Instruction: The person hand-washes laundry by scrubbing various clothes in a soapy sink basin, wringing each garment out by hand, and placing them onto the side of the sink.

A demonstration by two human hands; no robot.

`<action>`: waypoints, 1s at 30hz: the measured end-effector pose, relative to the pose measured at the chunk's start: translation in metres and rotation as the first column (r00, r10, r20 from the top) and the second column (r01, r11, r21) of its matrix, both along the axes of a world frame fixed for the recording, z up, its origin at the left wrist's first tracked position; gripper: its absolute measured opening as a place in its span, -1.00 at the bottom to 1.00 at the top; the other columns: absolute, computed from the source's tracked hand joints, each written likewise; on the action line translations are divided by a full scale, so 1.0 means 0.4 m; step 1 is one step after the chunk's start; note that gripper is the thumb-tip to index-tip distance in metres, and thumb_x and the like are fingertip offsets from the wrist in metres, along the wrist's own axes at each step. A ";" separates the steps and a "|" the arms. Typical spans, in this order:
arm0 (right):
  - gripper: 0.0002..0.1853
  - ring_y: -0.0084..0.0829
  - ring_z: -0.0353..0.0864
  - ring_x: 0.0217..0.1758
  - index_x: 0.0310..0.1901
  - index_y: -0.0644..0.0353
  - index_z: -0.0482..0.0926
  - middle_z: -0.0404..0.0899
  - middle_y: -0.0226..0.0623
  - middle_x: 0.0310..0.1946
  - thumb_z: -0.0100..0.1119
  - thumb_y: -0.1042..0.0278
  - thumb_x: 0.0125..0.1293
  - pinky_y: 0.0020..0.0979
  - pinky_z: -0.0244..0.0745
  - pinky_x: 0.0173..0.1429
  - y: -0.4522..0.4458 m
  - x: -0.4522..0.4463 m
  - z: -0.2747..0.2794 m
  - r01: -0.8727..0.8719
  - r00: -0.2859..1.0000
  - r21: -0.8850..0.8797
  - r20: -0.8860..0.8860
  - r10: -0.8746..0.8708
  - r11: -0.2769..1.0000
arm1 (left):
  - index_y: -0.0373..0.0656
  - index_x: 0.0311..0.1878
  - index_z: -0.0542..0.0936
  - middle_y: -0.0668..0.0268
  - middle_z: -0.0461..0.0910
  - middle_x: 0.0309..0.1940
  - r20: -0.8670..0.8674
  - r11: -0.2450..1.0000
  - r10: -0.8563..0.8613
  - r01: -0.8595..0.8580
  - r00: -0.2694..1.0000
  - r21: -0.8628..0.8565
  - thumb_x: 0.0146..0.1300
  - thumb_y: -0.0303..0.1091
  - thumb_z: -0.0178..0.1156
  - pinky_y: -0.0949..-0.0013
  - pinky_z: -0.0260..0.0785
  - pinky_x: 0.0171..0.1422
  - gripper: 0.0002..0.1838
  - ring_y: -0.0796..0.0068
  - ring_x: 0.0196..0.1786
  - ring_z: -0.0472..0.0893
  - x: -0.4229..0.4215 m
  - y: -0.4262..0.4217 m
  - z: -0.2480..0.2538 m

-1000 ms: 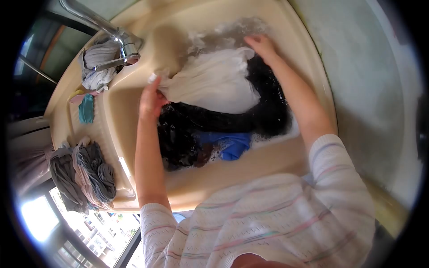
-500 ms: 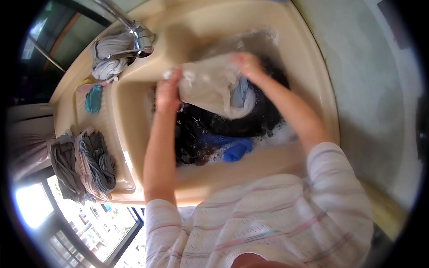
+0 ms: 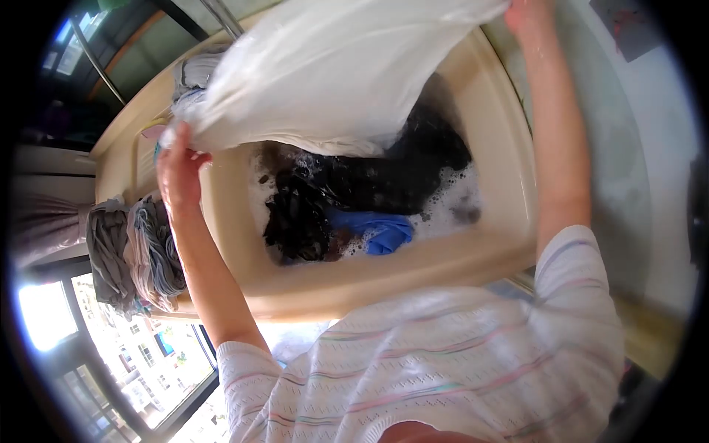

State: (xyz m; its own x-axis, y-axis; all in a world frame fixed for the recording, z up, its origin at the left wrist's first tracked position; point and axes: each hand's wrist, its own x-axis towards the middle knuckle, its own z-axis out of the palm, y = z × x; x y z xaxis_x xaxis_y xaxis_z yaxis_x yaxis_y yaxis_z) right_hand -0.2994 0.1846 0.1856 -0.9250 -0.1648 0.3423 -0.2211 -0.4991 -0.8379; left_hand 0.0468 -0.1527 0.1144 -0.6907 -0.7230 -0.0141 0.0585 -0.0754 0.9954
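A wet white garment (image 3: 325, 74) is stretched wide above the beige sink (image 3: 509, 184), its exact kind unclear through the motion blur. My left hand (image 3: 181, 170) pinches one end of it over the sink's left ledge. At the upper right, my right hand (image 3: 528, 18) grips the opposite corner, partly cut off by the frame's top. Below the cloth, dark clothes (image 3: 384, 181) soak in sudsy water, and a blue cloth (image 3: 384, 230) lies among them near the front wall of the basin.
Folded grey and pinkish clothes (image 3: 136, 255) hang over the ledge at left. A grey cloth bundle (image 3: 193, 77) sits at the back left, beside the partly hidden faucet pipe (image 3: 221, 16). Windows stand at left; a pale wall (image 3: 620, 148) borders the right.
Both hands have risen and moved apart, the left toward the left ledge, the right up and rightward. The bunched white garment has spread out and now hides most of the faucet.
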 end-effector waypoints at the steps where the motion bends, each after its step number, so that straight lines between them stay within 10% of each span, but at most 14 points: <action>1: -0.71 -0.44 0.54 -0.32 -0.18 0.23 0.51 0.55 -0.30 -0.34 0.02 0.16 0.26 -0.38 0.48 -0.22 0.035 -0.042 -0.075 -0.122 0.986 0.087 0.123 0.111 0.989 | -0.19 -0.17 0.53 0.37 0.55 -0.41 0.072 0.996 -0.066 0.070 0.995 -0.050 0.07 -0.19 0.27 0.46 0.36 -0.39 -0.67 0.57 -0.45 0.51 0.024 0.020 -0.013; 4: -0.68 -0.54 0.52 -0.39 -0.26 0.20 0.58 0.58 -0.41 -0.42 0.11 0.08 0.22 -0.47 0.42 -0.30 0.056 0.077 -0.238 -0.294 0.953 0.594 0.116 0.282 0.749 | -0.20 -0.25 0.60 0.41 0.54 -0.33 0.463 0.886 -0.381 0.460 0.801 -0.067 -0.08 -0.36 0.37 0.50 0.37 -0.31 -0.72 0.59 -0.37 0.50 0.082 0.059 -0.116; 6: -0.66 -0.48 0.56 -0.42 -0.29 0.20 0.60 0.60 -0.27 -0.48 0.09 0.05 0.19 -0.43 0.42 -0.29 0.086 0.055 -0.408 -0.073 0.968 0.981 0.027 0.250 0.179 | -0.25 -0.28 0.63 0.34 0.53 -0.31 0.557 0.820 -0.457 0.571 0.694 -0.040 -0.14 -0.36 0.39 0.43 0.37 -0.16 -0.70 0.50 -0.29 0.52 0.103 0.137 -0.173; 8: -0.68 -0.51 0.54 -0.40 -0.36 0.21 0.61 0.61 -0.25 -0.47 0.13 0.08 0.14 -0.42 0.40 -0.28 0.091 0.102 -0.475 -0.153 0.958 0.988 0.147 0.246 0.008 | -0.19 -0.27 0.65 0.26 0.51 -0.23 0.655 0.740 -0.419 0.655 0.628 -0.154 -0.15 -0.34 0.39 0.39 0.30 0.04 -0.70 0.41 -0.10 0.49 0.114 0.167 -0.211; 11: -0.70 -0.52 0.53 -0.39 -0.32 0.22 0.60 0.60 -0.26 -0.48 0.13 0.12 0.14 -0.43 0.39 -0.29 0.085 0.135 -0.515 -0.187 0.922 0.980 0.149 0.356 0.073 | -0.17 -0.30 0.66 0.21 0.47 -0.05 0.634 0.702 -0.383 0.658 0.672 -0.273 -0.11 -0.31 0.37 0.38 0.24 0.12 -0.75 0.35 0.01 0.46 0.110 0.198 -0.201; 17: -0.75 -0.62 0.41 -0.45 -0.28 0.27 0.58 0.51 -0.47 -0.50 0.11 0.22 0.21 -0.54 0.32 -0.33 0.060 0.109 -0.543 -0.219 0.974 0.726 0.203 0.101 0.652 | -0.20 -0.31 0.65 0.20 0.50 -0.01 0.369 0.918 -0.295 0.369 0.881 -0.146 0.00 -0.33 0.29 0.35 0.29 0.07 -0.81 0.30 -0.01 0.50 0.104 0.168 -0.218; 23: -0.76 -0.71 0.22 -0.52 -0.34 0.24 0.59 0.31 -0.61 -0.60 0.13 0.20 0.23 -0.59 0.19 -0.44 0.052 0.051 -0.558 0.017 0.995 0.615 0.066 -0.073 0.788 | -0.30 -0.29 0.63 0.22 0.56 -0.16 0.470 0.800 0.206 0.130 0.858 -0.586 0.12 -0.33 0.18 0.38 0.37 -0.12 -0.79 0.44 -0.17 0.55 0.114 0.127 -0.250; 26: -0.74 -0.70 0.22 -0.53 -0.31 0.22 0.59 0.33 -0.59 -0.57 0.16 0.17 0.22 -0.62 0.18 -0.46 0.044 0.034 -0.563 0.043 0.982 0.559 0.130 -0.139 0.828 | -0.33 -0.23 0.61 0.22 0.57 -0.18 0.384 0.966 0.241 -0.180 0.891 -0.187 0.11 -0.39 0.18 0.46 0.41 -0.21 -0.79 0.50 -0.23 0.56 0.115 0.094 -0.233; 30: -0.62 -0.66 0.30 -0.55 -0.17 0.25 0.54 0.42 -0.48 -0.47 0.23 0.08 0.15 -0.62 0.24 -0.52 -0.023 0.070 -0.551 0.030 0.959 0.629 0.201 -0.199 0.777 | -0.30 -0.04 0.50 0.25 0.57 -0.29 0.395 0.992 0.030 0.021 0.918 -0.124 0.10 -0.57 0.04 0.49 0.48 -0.31 -0.69 0.55 -0.37 0.54 0.066 0.068 -0.274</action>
